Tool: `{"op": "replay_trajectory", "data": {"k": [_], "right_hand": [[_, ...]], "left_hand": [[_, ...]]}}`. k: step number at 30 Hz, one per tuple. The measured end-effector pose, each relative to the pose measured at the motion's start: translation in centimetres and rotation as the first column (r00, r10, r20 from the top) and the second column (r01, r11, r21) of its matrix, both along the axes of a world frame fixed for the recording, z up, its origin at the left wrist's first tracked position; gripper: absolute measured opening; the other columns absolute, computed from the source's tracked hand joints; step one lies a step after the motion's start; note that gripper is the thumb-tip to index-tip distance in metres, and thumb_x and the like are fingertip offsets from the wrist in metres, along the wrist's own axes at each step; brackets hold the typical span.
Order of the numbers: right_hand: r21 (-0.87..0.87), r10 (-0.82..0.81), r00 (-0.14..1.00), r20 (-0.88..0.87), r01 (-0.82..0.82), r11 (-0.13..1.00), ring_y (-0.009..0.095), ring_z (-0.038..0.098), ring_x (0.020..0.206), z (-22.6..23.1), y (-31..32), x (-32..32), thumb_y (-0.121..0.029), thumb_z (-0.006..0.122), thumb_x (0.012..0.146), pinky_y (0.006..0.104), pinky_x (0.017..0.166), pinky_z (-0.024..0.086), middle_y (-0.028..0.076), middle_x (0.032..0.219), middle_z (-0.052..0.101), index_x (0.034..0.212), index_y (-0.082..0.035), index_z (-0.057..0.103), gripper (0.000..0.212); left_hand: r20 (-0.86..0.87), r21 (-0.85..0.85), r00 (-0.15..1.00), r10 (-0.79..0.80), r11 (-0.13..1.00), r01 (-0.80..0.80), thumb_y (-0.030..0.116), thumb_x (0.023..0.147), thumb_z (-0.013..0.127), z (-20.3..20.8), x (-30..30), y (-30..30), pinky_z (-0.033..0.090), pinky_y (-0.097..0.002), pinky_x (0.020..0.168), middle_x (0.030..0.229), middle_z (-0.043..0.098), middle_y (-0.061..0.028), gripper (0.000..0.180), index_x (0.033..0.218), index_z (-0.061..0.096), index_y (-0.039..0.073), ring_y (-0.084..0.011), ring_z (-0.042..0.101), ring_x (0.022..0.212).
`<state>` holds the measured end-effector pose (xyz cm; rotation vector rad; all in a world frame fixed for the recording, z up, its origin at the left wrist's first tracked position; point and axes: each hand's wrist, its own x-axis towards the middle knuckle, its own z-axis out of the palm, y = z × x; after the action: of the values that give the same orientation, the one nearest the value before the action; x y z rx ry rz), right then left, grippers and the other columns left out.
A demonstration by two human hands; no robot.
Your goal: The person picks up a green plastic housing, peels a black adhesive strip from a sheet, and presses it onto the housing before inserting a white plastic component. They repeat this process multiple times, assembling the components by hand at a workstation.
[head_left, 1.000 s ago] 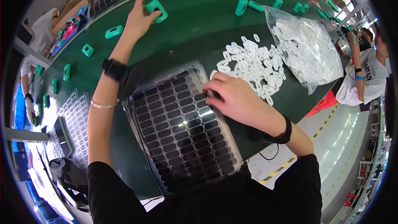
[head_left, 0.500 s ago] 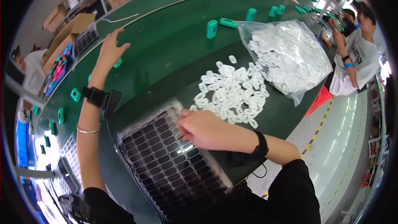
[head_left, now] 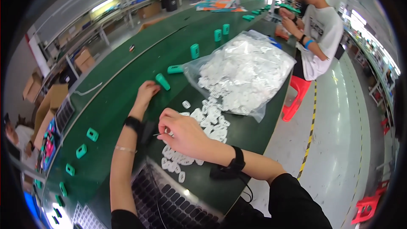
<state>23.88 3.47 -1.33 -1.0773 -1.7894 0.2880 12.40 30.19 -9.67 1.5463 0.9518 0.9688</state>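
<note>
My left hand [head_left: 148, 93] reaches over the table, its fingers closed at the lower end of a green plastic casing [head_left: 163, 82], which leans to one side. My right hand [head_left: 180, 131] is closed in a pinch above a pile of small white oval plastic pieces [head_left: 218, 131]. From its fingers sticks the tip of a thin metal tool [head_left: 157, 134]; the rest is hidden in the hand. Below my hands lies a clear sheet with rows of black rounded pads [head_left: 174, 199], partly covered by my left arm and a dark cable.
A large clear bag of white pieces [head_left: 250, 72] lies behind the pile. More green casings [head_left: 194, 51] stand or lie on the green table [head_left: 123, 89]. At the right a co-worker in a white shirt [head_left: 320, 29] sits on a red stool [head_left: 296, 97].
My left hand has moved rightward to a green casing, which now leans. My right hand has gone from above the black pads to above the white pieces. The view has swung right.
</note>
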Motion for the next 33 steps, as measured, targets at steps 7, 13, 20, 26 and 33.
{"op": "replay_trajectory", "data": {"k": [7, 13, 20, 26, 33], "right_hand": [[-0.009, -0.111, 0.992, -0.064, 0.111, 0.994, 0.023, 0.058, 0.064, 0.3, 0.9, 1.2, -0.004, 0.072, 0.071, 0.0341, 0.054, 0.044, 0.007, 0.082, 0.051, 0.077, -0.004, 0.05, 0.022], [-0.006, -0.04, 0.997, -0.072, 0.039, 0.999, 0.022, 0.058, 0.066, 0.2, 1.2, 0.2, -0.004, 0.072, 0.07, 0.0336, 0.056, 0.045, 0.007, 0.082, 0.051, 0.076, -0.004, 0.051, 0.023], [0.007, -0.056, 0.998, -0.039, 0.056, 0.998, 0.022, 0.06, 0.063, 0.7, 0.7, 0.6, -0.007, 0.069, 0.075, 0.0331, 0.055, 0.045, 0.008, 0.074, 0.054, 0.079, -0.005, 0.05, 0.019], [-0.124, 0.001, 0.956, -0.293, -0.039, 0.992, 0.011, 0.058, 0.053, 2.2, 0.3, 1.1, -0.004, 0.066, 0.08, 0.0244, 0.048, 0.043, 0.005, 0.066, 0.059, 0.085, -0.002, 0.05, 0.017], [-0.278, 0.182, 0.841, -0.509, -0.361, 0.89, 0.009, 0.061, 0.06, 3.1, -1.8, -0.5, -0.002, 0.06, 0.086, 0.0206, 0.054, 0.048, 0.006, 0.072, 0.063, 0.097, 0.001, 0.058, 0.011]], "left_hand": [[-0.364, 0.158, 0.927, 0.095, 0.987, -0.039, 0.012, 0.077, 0.068, 6.1, -1.0, -4.5, 0.05, -0.0303, 0.081, 0.115, 0.055, -0.0154, 0.052, 0.124, 0.048, 0.01, -0.0205, 0.061, 0.094], [-0.654, 0.63, 0.753, 0.074, 0.604, 0.488, 0.001, 0.068, 0.063, 5.1, 2.3, -4.9, 0.037, -0.0415, 0.102, 0.13, 0.046, -0.0183, 0.052, 0.119, 0.055, 0.012, -0.0365, 0.041, 0.123], [-0.691, 0.538, 0.718, 0.089, 0.726, 0.428, 0.004, 0.072, 0.063, 5.5, 1.4, -5.5, 0.046, -0.0386, 0.087, 0.106, 0.06, -0.0153, 0.035, 0.108, 0.059, 0.005, -0.0347, 0.055, 0.102], [-0.277, 0.462, 0.956, -0.098, 0.859, 0.222, 0.017, 0.087, 0.063, 9.8, -3.9, -13.5, 0.048, -0.0283, 0.075, 0.102, 0.062, -0.0081, 0.035, 0.118, 0.054, 0.004, -0.0177, 0.061, 0.083], [0.088, 0.079, 0.993, -0.074, 0.995, 0.067, 0.012, 0.092, 0.054, 13.1, -8.5, -24.0, 0.045, -0.0229, 0.067, 0.105, 0.057, -0.0076, 0.045, 0.133, 0.037, 0.009, -0.0135, 0.06, 0.083]]}}
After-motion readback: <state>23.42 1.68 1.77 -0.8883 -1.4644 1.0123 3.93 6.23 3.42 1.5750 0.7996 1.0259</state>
